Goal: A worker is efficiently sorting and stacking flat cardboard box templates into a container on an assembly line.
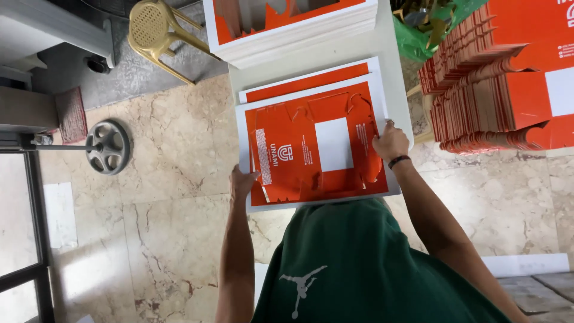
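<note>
Currently left hand (pixel 243 180) grips the left edge of an orange die-cut carton sheet (pixel 317 146), fingers curled over it. Right hand (pixel 390 142), dark band at the wrist, presses closed on the sheet's right edge. Sheet lies flat atop a second orange sheet (pixel 311 81) on a white table (pixel 391 54). Stacked sheets (pixel 299 30) sit further along; folded orange cartons (pixel 496 96) are piled to the right.

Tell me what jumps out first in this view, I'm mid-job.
The orange printed sheet on the white table, gripped at its edges by the left hand and right hand. At right, tall piles of orange folded cartons; at the top, a stack of sheets.
</note>
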